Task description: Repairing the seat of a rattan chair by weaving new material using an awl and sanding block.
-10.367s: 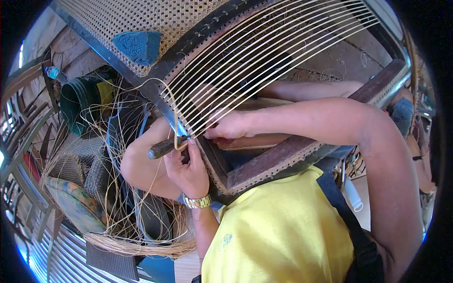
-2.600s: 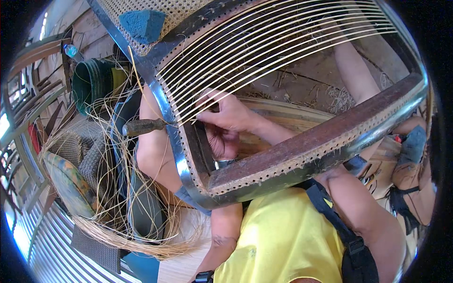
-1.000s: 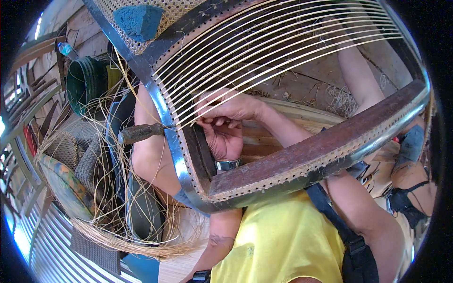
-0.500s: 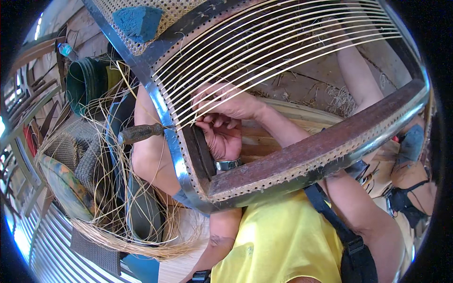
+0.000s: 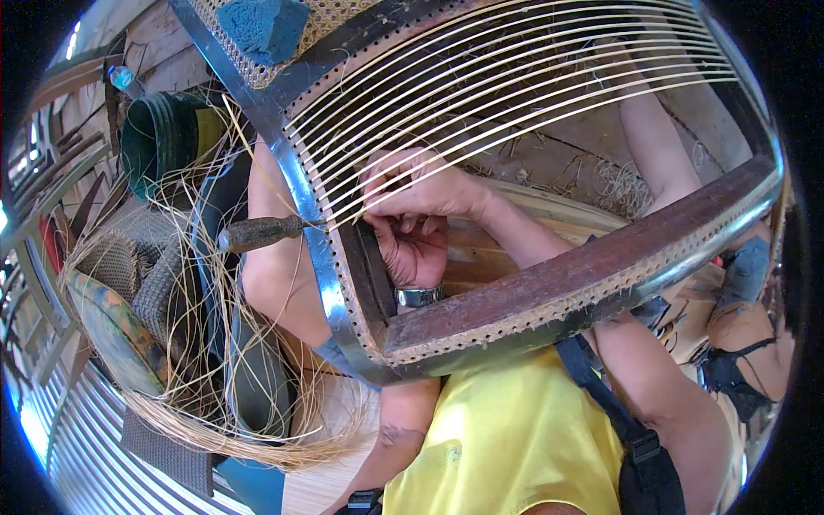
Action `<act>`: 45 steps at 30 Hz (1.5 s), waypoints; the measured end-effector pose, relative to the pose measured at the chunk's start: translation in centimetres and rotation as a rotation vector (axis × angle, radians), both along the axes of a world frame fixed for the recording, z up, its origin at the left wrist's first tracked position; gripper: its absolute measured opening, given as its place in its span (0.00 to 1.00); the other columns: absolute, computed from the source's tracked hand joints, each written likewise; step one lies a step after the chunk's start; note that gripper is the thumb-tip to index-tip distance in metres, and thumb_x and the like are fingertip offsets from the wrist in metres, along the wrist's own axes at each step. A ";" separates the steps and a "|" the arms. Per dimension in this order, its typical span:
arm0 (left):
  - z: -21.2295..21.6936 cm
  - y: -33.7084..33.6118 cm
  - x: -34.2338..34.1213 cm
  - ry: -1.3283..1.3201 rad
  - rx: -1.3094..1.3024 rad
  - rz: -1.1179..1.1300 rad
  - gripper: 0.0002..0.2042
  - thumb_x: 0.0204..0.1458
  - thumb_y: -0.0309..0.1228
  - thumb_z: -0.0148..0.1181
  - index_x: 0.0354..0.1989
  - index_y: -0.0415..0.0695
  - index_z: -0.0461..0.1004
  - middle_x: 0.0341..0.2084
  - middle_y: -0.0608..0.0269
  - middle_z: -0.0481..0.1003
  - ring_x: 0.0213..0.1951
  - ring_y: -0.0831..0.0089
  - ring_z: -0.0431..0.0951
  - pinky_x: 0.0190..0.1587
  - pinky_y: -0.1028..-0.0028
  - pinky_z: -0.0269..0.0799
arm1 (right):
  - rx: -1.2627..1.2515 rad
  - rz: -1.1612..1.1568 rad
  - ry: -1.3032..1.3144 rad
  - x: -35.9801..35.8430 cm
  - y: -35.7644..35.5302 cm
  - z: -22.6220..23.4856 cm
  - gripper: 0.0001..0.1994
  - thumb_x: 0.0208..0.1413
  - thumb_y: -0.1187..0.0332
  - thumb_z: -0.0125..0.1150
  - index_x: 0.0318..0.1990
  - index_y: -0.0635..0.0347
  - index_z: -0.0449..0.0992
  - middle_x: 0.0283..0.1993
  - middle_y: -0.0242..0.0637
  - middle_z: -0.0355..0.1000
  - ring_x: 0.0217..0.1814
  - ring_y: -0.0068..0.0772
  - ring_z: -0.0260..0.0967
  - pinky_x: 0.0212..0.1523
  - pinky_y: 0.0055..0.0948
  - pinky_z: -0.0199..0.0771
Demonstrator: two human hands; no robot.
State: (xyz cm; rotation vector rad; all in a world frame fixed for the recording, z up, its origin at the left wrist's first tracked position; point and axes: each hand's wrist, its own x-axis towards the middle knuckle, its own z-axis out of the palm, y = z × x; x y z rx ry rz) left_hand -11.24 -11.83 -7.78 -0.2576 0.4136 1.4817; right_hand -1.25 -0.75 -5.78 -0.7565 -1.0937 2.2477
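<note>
A dark wooden chair frame [image 5: 532, 279], with a row of small holes along its edge, lies across my lap. Pale cane strands [image 5: 515, 86] run side by side over its opening. Beneath them, at the left rail, my right hand [image 5: 421, 184] has its fingers pinched together by the nearest strand's end. Just below it, my left hand [image 5: 414, 251], with a metal watch at the wrist, is closed with curled fingers; what its fingertips hold is hidden. A wooden-handled awl [image 5: 260, 233] is stuck in at the left rail, close to both hands, with neither hand on it.
A blue sponge [image 5: 263, 30] rests on the woven cane panel at the upper left. Loose cane strands [image 5: 206, 343] spill over the left side, beside a dark green bucket [image 5: 154, 142]. Another person's forearm [image 5: 730, 335] shows at the far right. Cane scraps litter the floor.
The frame, with the sponge and awl, has shifted slightly in the view. Both hands stay by the left rail, the fingers moving only a little. Nothing has visibly been let go.
</note>
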 end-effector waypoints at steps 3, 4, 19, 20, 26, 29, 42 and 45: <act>0.2 0.2 0.3 0.129 -0.016 0.006 0.25 0.53 0.44 0.67 0.59 0.55 0.70 0.50 0.76 0.75 0.40 0.81 0.74 0.44 0.70 0.70 | 0.414 -0.116 -0.031 -0.7 0.0 0.3 0.07 0.50 0.69 0.70 0.33 0.61 0.79 0.31 0.33 0.73 0.37 0.26 0.73 0.39 0.27 0.75; 0.3 0.3 0.6 0.144 -0.100 0.009 0.25 0.53 0.44 0.67 0.59 0.55 0.70 0.50 0.76 0.75 0.40 0.81 0.74 0.44 0.70 0.70 | 0.413 -0.137 -0.036 -0.9 -0.2 0.4 0.06 0.48 0.70 0.70 0.31 0.61 0.79 0.31 0.35 0.72 0.36 0.30 0.72 0.42 0.31 0.73; -1.1 -0.9 0.9 0.086 0.050 0.119 0.16 0.68 0.35 0.44 0.60 0.43 0.66 0.54 0.62 0.71 0.54 0.74 0.72 0.57 0.72 0.69 | 0.452 -0.290 -0.118 -1.9 -2.0 0.7 0.09 0.50 0.74 0.68 0.32 0.59 0.71 0.33 0.31 0.66 0.36 0.25 0.65 0.39 0.27 0.67; -0.9 -0.9 0.9 0.093 -0.006 0.142 0.16 0.68 0.35 0.46 0.60 0.43 0.66 0.54 0.62 0.71 0.54 0.73 0.72 0.57 0.71 0.69 | 0.446 -0.299 -0.135 -1.8 -2.0 0.6 0.09 0.50 0.74 0.69 0.32 0.59 0.71 0.33 0.31 0.66 0.36 0.25 0.65 0.39 0.26 0.67; 0.9 0.1 1.0 0.020 -0.142 0.186 0.19 0.64 0.37 0.52 0.61 0.46 0.66 0.56 0.61 0.70 0.54 0.69 0.72 0.58 0.64 0.68 | 0.256 -0.202 -0.014 -1.2 -2.1 0.4 0.13 0.51 0.77 0.69 0.38 0.57 0.69 0.34 0.25 0.65 0.38 0.15 0.62 0.38 0.20 0.66; 1.4 0.1 1.0 0.048 -0.167 0.163 0.20 0.64 0.38 0.53 0.63 0.48 0.66 0.56 0.61 0.70 0.55 0.68 0.72 0.58 0.62 0.68 | 0.134 -0.141 0.013 -1.2 -2.2 0.6 0.15 0.50 0.79 0.68 0.42 0.56 0.69 0.34 0.23 0.64 0.37 0.13 0.61 0.37 0.17 0.66; -2.0 -2.6 0.5 0.166 -0.064 0.140 0.26 0.62 0.38 0.56 0.68 0.48 0.59 0.65 0.62 0.62 0.65 0.69 0.63 0.67 0.63 0.59 | 0.215 -0.223 -0.155 -2.6 -3.3 1.4 0.15 0.49 0.79 0.68 0.44 0.58 0.72 0.33 0.27 0.68 0.37 0.16 0.66 0.38 0.20 0.69; -1.6 -1.9 0.7 0.139 0.015 0.152 0.26 0.61 0.37 0.59 0.67 0.51 0.61 0.63 0.65 0.65 0.62 0.70 0.66 0.65 0.64 0.62 | 0.336 -0.214 -0.080 -2.2 -2.7 0.8 0.15 0.48 0.74 0.69 0.43 0.59 0.72 0.30 0.32 0.68 0.32 0.25 0.68 0.35 0.29 0.71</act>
